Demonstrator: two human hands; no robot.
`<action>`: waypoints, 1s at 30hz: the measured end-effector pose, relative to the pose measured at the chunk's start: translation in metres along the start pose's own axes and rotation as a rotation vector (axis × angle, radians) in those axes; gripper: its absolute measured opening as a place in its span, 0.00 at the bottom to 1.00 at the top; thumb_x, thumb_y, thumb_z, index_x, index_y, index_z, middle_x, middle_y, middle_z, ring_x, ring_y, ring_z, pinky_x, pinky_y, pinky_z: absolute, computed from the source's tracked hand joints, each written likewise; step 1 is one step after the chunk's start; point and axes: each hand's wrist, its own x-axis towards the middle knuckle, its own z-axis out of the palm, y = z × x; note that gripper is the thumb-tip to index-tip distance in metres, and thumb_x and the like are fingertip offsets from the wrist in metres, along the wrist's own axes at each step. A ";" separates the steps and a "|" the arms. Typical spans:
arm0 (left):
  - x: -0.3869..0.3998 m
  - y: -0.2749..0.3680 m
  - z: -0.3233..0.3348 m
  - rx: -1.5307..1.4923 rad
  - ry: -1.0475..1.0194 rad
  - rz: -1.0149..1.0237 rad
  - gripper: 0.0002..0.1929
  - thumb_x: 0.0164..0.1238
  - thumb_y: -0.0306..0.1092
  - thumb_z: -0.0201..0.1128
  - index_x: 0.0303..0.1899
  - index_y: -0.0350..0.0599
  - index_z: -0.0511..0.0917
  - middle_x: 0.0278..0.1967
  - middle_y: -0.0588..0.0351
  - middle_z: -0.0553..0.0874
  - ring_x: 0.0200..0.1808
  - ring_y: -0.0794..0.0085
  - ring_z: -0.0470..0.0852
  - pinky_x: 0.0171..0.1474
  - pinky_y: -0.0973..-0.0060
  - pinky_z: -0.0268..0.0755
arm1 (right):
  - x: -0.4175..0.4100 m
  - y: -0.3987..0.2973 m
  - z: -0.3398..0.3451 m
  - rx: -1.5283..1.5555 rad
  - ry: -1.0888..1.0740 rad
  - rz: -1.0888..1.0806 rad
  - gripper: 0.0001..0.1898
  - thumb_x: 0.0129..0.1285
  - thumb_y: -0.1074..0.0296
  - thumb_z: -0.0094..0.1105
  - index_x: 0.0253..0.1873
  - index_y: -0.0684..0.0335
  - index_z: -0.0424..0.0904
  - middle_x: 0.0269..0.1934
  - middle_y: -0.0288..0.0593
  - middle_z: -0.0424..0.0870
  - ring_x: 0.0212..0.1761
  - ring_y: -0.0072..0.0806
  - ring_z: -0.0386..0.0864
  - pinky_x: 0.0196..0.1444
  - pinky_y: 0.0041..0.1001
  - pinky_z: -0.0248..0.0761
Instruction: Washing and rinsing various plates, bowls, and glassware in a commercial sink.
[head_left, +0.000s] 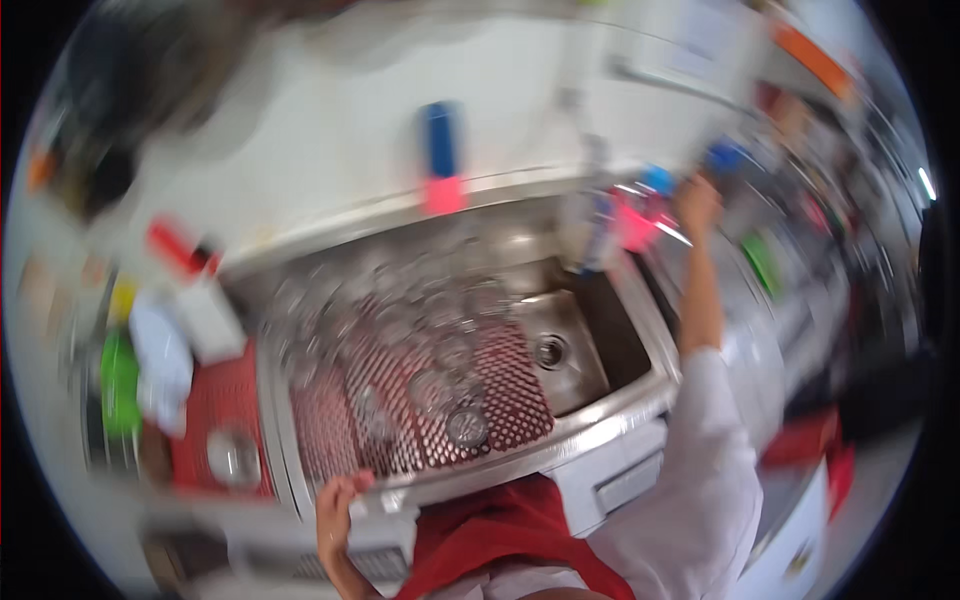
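Note:
My left hand (337, 514) is at the sink's front edge on the left, fingers bent around or beside a small pink piece that I cannot identify. Reaching to the back right, my right hand (699, 206) is near a pink container (634, 221) and a light-blue object (658, 180); blur hides whether it grips anything. Between my arms lies a stainless steel sink (615, 424). Many clear glasses (466, 426) stand on a red perforated mat (517, 390) in it, and an open basin with a drain (552, 351) lies to their right.
On the left are a red mat (210, 420) with a clear round glass item (234, 457), a green bottle (120, 382) and a white cloth (161, 352). A blue and pink object (441, 146) is at the back wall. Cluttered items fill the right counter.

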 end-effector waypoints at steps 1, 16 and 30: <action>-0.009 -0.006 0.013 -0.083 0.086 0.039 0.19 0.75 0.42 0.50 0.43 0.31 0.78 0.45 0.47 0.85 0.49 0.63 0.83 0.58 0.70 0.71 | -0.003 0.014 0.034 -0.028 0.129 -0.249 0.12 0.60 0.60 0.54 0.38 0.60 0.83 0.35 0.53 0.85 0.35 0.47 0.83 0.38 0.42 0.75; -0.191 -0.120 -0.001 -0.438 0.772 -0.193 0.14 0.75 0.40 0.50 0.35 0.39 0.77 0.36 0.55 0.85 0.42 0.72 0.83 0.47 0.74 0.74 | -0.120 -0.201 -0.330 1.341 -0.049 -0.505 0.16 0.74 0.65 0.47 0.55 0.71 0.77 0.47 0.53 0.83 0.48 0.34 0.82 0.53 0.28 0.72; -0.348 -0.206 -0.304 0.196 0.708 -0.006 0.23 0.71 0.48 0.56 0.55 0.38 0.72 0.50 0.44 0.80 0.53 0.54 0.78 0.56 0.66 0.70 | -0.744 -0.594 -0.696 0.573 -1.800 -2.660 0.27 0.65 0.55 0.58 0.65 0.62 0.67 0.51 0.53 0.80 0.45 0.43 0.82 0.51 0.33 0.73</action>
